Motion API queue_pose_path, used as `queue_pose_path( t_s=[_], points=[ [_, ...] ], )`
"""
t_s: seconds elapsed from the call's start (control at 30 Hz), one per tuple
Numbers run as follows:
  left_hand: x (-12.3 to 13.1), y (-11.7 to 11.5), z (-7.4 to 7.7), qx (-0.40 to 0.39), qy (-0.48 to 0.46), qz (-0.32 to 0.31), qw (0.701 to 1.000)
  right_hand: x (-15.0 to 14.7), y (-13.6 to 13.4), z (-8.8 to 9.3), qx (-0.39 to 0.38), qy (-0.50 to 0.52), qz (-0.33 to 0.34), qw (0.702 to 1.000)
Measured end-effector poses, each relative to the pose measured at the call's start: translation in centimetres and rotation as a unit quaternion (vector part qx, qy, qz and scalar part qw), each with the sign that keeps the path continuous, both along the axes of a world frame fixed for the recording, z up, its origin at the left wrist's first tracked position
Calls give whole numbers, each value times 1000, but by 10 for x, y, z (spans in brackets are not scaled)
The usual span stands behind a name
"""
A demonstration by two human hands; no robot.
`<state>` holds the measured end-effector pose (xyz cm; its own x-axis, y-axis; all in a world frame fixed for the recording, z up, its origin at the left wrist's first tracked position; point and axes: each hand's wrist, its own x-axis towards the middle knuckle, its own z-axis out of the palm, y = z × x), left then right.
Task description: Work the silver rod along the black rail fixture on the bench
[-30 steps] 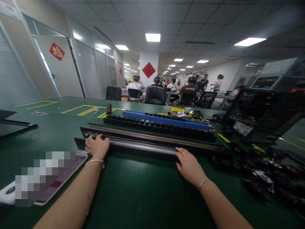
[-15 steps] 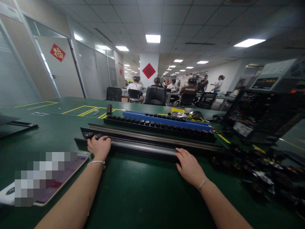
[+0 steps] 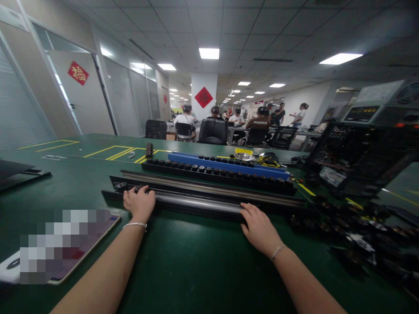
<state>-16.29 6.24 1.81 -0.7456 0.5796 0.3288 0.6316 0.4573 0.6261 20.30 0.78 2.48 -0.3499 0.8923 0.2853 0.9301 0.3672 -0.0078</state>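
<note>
A long black tray with a shiny metal rail [image 3: 196, 202] lies across the green table [image 3: 183, 261] in front of me. My left hand [image 3: 140, 203] rests curled over the rail near its left end, fingers bent around it, next to small dark parts in the tray. My right hand [image 3: 258, 226] presses on the near edge of the same tray further right, fingers closed together over the rail. A second rail tray [image 3: 209, 187] lies just behind, touching or nearly so.
Behind are a black strip of small knobs [image 3: 216, 172] and a blue bar [image 3: 225, 163]. A heap of dark parts [image 3: 356, 237] lies at right, under a black machine [image 3: 360, 152]. A tablet [image 3: 62, 248] sits at left. People sit at far desks.
My left hand has slid a little to the right along the rail. My right hand has stayed in place.
</note>
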Motion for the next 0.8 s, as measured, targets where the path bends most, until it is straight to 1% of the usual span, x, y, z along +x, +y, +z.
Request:
queue_pose_path(
  t_s=[0.13,0.3,0.53,0.8],
  points=[
    [3,-2,1,2,5,-9,1000,-1,0,1,2,-4,-3,1000],
    [6,-6,7,8,14,-21,1000,-1,-1,1,3,1,-3,1000],
    [6,-9,17,-42,32,-19,998,0,0,-1,1,2,-3,1000],
    [8,-9,16,-33,24,-26,999,-2,-2,2,-4,-2,-6,1000]
  ],
)
